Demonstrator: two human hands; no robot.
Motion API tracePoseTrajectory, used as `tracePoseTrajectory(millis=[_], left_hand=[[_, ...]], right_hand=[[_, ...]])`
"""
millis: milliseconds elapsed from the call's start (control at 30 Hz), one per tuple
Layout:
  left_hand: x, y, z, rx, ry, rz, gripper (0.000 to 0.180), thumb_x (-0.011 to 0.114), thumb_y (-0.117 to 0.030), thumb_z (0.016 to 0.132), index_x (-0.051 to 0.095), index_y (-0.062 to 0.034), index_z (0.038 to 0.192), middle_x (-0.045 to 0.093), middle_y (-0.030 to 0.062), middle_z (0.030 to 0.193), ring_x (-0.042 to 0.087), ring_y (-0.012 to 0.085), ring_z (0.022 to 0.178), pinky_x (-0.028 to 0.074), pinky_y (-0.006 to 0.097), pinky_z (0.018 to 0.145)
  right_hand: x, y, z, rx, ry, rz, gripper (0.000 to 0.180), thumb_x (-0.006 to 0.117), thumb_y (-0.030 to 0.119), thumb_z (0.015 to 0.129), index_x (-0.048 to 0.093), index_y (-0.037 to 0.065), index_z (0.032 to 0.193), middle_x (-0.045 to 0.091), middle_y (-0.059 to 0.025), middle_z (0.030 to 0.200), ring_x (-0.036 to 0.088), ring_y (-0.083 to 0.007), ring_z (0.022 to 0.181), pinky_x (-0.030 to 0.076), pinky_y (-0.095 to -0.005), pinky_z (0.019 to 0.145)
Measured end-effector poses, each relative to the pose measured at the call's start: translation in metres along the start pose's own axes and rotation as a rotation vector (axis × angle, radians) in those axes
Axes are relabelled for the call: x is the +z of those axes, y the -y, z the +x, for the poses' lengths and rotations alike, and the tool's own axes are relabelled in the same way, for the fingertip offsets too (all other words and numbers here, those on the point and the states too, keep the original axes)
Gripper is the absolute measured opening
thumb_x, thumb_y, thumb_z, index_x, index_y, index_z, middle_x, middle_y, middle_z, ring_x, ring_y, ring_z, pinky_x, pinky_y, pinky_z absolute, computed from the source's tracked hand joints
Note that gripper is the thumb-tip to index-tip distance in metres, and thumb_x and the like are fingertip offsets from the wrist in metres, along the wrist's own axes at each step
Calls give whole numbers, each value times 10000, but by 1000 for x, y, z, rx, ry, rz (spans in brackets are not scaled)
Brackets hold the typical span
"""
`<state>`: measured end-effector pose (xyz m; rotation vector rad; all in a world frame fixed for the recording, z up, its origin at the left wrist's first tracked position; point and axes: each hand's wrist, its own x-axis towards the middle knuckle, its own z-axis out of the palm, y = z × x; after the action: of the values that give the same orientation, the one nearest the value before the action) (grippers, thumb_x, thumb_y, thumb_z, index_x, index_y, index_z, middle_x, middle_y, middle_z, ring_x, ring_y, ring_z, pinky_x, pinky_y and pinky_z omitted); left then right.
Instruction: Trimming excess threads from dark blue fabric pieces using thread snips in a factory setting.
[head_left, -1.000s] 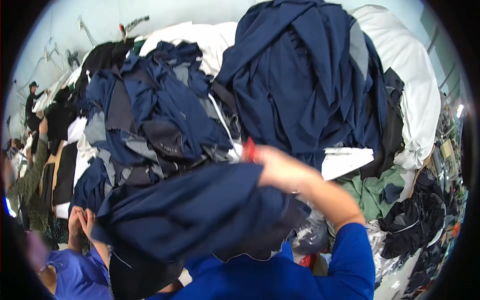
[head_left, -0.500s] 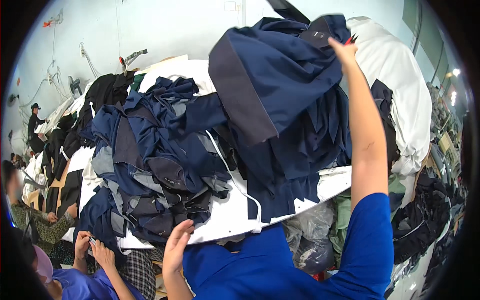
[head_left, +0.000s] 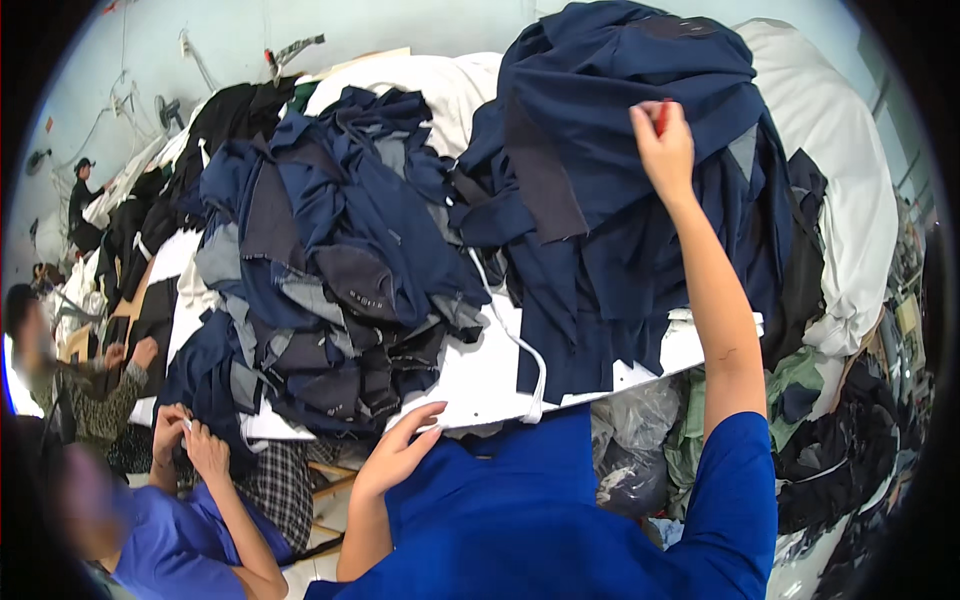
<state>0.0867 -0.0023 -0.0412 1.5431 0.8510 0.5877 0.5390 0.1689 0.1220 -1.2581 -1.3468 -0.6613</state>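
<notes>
My right hand (head_left: 666,155) is closed round small red thread snips (head_left: 663,117), mostly hidden by the fingers. It is over the tall right-hand heap of navy garments (head_left: 640,75), in front of the topmost piece; whether it touches the cloth, I cannot tell. A broad dark grey panel (head_left: 543,175) runs down that piece's left side. Beside the white table's (head_left: 470,385) near edge, my left hand (head_left: 405,450) is open, fingers apart and holding nothing. A second navy heap (head_left: 330,240), mixed with grey panels, lies left of centre.
A white cord (head_left: 515,340) hangs over the table edge between the heaps. Large white cloth (head_left: 830,180) bulges at the right. Plastic bags (head_left: 630,450) stand below the table. At lower left a co-worker's hands (head_left: 195,440) pinch something small; other people are farther back.
The navy garment that my right hand held up now lies on the right heap, its cloth released. That hand has come lower and nearer. My left hand has shifted right along the table edge.
</notes>
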Motion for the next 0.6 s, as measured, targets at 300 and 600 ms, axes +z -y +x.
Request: tracePoseTrajectory(millis=[300, 600], left_hand=[[19, -29, -7, 104, 183, 413, 435, 533, -274, 894, 488, -28, 1250, 523, 175, 1232, 498, 310, 1141, 381, 351, 959], [19, -19, -35, -22, 199, 407, 475, 531, -310, 892, 468, -37, 1275, 519, 182, 1236, 490, 328, 1142, 370, 369, 971]], right_hand=[[119, 88, -169, 221, 685, 286, 484, 632, 132, 777, 407, 19, 1190, 575, -193, 1023, 610, -306, 796, 482, -369, 712], [111, 80, -197, 194, 494, 228, 170, 574, 13, 794, 469, 28, 927, 581, -173, 826, 597, -335, 784, 479, -366, 695]])
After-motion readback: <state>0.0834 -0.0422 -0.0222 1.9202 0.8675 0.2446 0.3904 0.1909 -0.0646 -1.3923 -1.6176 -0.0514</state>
